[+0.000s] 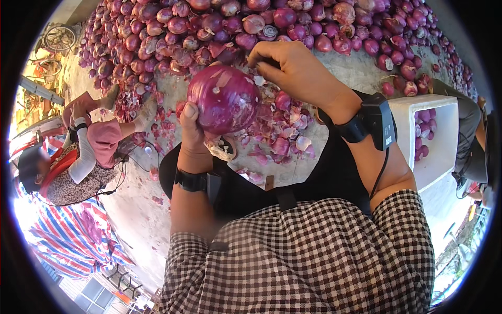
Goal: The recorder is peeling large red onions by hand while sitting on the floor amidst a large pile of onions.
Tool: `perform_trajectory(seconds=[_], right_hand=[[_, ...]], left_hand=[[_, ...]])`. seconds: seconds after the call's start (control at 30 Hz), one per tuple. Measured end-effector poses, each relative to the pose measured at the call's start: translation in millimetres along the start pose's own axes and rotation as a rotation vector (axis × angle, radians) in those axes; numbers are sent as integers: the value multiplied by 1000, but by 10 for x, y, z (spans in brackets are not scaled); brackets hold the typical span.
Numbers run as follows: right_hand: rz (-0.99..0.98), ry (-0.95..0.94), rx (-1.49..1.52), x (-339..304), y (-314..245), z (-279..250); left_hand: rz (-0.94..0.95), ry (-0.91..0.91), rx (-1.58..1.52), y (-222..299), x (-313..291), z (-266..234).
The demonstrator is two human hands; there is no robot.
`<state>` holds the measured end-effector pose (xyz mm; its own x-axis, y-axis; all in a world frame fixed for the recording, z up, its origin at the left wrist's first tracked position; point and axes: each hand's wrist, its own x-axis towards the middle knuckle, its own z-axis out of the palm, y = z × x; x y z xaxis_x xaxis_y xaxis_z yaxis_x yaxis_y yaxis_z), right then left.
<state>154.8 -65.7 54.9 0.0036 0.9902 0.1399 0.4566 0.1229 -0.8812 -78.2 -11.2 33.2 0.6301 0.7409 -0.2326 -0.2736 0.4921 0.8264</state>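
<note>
A large, glossy red onion [224, 99] rests in my left hand [192, 131], with the thumb pressed along its lower left side. Pale scuffed patches and a bit of dry skin mark its surface. Just right of the onion's top, my right hand [295, 68] is bent at the wrist with its fingers curled toward the thumb. It appears apart from the onion; whatever its fingertips may hold cannot be made out. Beneath the hands, loose purple onion skins [282, 123] litter the concrete floor.
A wide heap of red onions [209, 26] spreads across the far side. To my right stands a white box [431, 136] with onions inside. One person [73, 152] sits at the left, and another person's leg [463, 115] shows beyond the box. Striped sheeting [73, 235] lies lower left.
</note>
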Motion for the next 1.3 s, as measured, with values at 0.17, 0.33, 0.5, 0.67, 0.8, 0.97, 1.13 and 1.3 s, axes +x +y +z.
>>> perform_trajectory(seconds=[0.17, 0.33, 0.5, 0.67, 0.8, 0.97, 1.13, 1.3], right_hand=[[10, -49, 299, 12, -162, -36], [-164, 36, 107, 30, -140, 56], [-93, -49, 81, 17, -136, 5], [-71, -84, 112, 14, -75, 10], [-12, -77, 275, 14, -2, 8], [3, -82, 260, -18, -59, -39], [-72, -115, 123, -21, -51, 8], [-84, -116, 17, -27, -8, 35]], left_hand=[[-41, 16, 33, 48, 15, 46], [-56, -37, 65, 53, 27, 126], [-65, -29, 130, -4, 65, 109], [-69, -52, 132, 4, 60, 190], [-91, -71, 91, -8, 47, 203], [-119, -35, 70, 17, 63, 173], [-90, -68, 107, 11, 69, 197], [-124, -56, 130, -22, 72, 177]])
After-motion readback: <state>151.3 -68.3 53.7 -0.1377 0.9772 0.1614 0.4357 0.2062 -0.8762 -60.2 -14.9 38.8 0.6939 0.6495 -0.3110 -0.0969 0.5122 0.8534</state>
